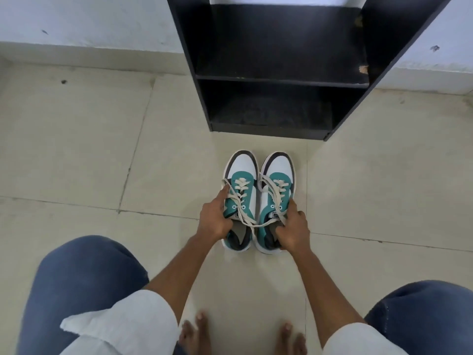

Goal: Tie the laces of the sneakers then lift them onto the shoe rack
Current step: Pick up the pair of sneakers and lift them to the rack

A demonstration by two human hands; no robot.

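Side by side on the floor just before the shoe rack (281, 80), sneakers (258, 201) gripped at the collars by left hand (215, 219) and right hand (294, 229), fingers closed, laces (245, 198) apparently untied, lifting undone.

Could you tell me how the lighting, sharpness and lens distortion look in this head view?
Head view: soft, even light; the black wooden shoe rack has dark shelves and side panels splayed by the wide lens; the teal-and-white sneakers are fairly sharp; bare toes are blurred.

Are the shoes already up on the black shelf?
No, both sneakers sit on the floor tiles in front of the black shoe rack, held by the left hand and right hand.
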